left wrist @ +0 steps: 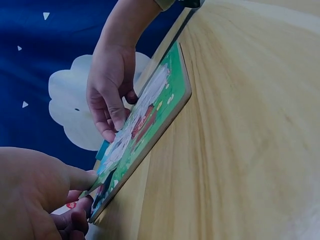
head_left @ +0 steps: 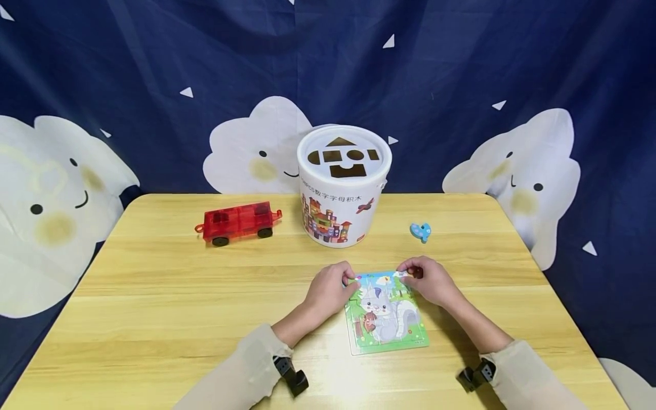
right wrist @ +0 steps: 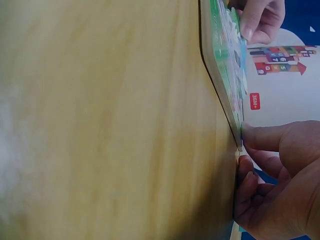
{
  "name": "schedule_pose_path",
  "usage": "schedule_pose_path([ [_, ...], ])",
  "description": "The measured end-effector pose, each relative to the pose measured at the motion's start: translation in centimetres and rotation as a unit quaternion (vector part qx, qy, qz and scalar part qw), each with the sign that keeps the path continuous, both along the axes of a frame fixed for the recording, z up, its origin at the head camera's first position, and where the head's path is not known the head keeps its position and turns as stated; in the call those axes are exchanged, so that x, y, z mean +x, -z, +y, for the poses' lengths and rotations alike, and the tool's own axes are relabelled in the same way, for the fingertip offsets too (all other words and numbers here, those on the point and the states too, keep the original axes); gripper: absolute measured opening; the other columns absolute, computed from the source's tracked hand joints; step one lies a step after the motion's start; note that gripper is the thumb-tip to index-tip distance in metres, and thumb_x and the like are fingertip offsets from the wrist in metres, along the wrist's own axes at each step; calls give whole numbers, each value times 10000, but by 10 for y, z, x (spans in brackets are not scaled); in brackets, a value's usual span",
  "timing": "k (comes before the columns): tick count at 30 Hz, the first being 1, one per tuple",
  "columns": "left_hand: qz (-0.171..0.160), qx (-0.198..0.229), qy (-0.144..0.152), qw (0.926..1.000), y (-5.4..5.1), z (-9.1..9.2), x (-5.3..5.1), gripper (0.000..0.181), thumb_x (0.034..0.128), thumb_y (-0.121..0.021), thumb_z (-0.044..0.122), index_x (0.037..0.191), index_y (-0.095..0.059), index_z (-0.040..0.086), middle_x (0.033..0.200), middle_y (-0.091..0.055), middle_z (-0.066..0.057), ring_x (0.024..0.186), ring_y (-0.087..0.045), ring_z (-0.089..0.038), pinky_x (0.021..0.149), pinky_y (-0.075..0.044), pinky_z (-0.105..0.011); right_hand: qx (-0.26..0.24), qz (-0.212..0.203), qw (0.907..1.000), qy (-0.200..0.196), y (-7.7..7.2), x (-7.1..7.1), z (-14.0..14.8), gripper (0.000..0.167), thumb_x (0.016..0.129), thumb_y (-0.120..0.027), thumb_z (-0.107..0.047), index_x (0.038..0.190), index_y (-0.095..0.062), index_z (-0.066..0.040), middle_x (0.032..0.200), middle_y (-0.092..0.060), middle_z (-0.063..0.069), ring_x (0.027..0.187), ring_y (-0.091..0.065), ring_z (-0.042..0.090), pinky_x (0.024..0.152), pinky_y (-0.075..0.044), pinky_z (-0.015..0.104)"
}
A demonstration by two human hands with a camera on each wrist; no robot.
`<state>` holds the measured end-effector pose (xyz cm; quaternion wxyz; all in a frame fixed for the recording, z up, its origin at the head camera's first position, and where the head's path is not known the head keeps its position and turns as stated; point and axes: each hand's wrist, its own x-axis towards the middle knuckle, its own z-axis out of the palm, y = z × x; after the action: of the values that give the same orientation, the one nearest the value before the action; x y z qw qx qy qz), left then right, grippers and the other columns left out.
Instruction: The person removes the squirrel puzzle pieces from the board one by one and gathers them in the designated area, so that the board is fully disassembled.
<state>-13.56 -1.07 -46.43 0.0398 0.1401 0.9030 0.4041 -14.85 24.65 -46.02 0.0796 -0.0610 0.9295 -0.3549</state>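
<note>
Puzzle in every view, red wagon head-only

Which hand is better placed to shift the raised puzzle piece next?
Probably the left hand: it pinches the raised piece at the far-left corner of the puzzle, with a gap beneath it in the left wrist view. The right hand is at the far-right corner, farther from that piece.

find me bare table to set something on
Free: the wide patch between red car, left sleeve and table's left edge; another right of the blue toy. Crowded: the puzzle, left hand and right hand at its far corners.
</note>
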Motion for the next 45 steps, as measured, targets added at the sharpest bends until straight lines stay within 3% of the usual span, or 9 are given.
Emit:
schedule_pose_path([
  [14, 82, 88, -87, 9999, 3, 2, -2, 121, 913, -766, 149, 852, -663, 138, 743, -548, 71, 679, -497, -91, 634, -428, -254, -7, -77, 10000, -1, -4, -1, -1, 124, 913, -741, -42, 1035, -722, -45, 940, -584, 80, 837, -511, 217, 720, -442, 331],
  [19, 30, 42, -112, 9999, 4, 4, -2, 117, 915, -767, 159, 866, -663, 135, 759, -550, 69, 692, -499, -94, 635, -426, -255, -29, 255, 9996, -128, -4, 4, -2, 172, 895, -757, -43, 1064, -723, -40, 949, -610, 76, 828, -521, 204, 723, -452, 316],
  [23, -17, 13, -122, 9999, 3, 4, -1, 119, 918, -764, 165, 872, -659, 133, 771, -555, 62, 701, -505, -100, 639, -429, -259, 117, 989, 9936, -539, -5, 18, -12, 339, 867, -792, -63, 1191, -700, -26, 1137, -647, 145, 990, -592, 285, 854, -512, 426],
  [27, -62, -58, -136, 9999, 3, 4, -2, 130, 919, -766, 173, 875, -653, 128, 778, -557, 52, 705, -510, -105, 639, -435, -264, 620, 1412, 9796, -1289, -4, 35, -26, 570, 872, -820, -182, 1378, -608, -28, 1427, -539, 202, 1304, -502, 402, 1046, -430, 588],
  [30, -94, -100, -148, 9998, 3, 4, -3, 134, 921, -768, 182, 882, -652, 126, 787, -559, 50, 711, -513, -105, 643, -437, -266, 881, 1356, 9713, -1746, -4, 46, -33, 693, 901, -797, -299, 1468, -516, -16, 1543, -434, 208, 1415, -403, 416, 1125, -333, 600],
  [35, -80, -119, -117, 9998, 3, 4, -3, 127, 921, -769, 180, 894, -662, 115, 788, -561, 48, 714, -515, -105, 646, -434, -266, 1160, 1086, 9666, -2013, -1, 57, -38, 813, 945, -711, -444, 1536, -390, 12, 1610, -322, 224, 1494, -269, 412, 1180, -195, 613],
  [45, -101, -128, -94, 9998, 4, 3, -4, 117, 924, -765, 185, 914, -678, 108, 805, -584, 44, 735, -534, -104, 662, -451, -268, 1730, 897, 9532, -2311, 5, 61, -38, 834, 1026, -534, -519, 1589, -230, 16, 1663, -173, 204, 1539, -120, 381, 1197, -128, 613],
])
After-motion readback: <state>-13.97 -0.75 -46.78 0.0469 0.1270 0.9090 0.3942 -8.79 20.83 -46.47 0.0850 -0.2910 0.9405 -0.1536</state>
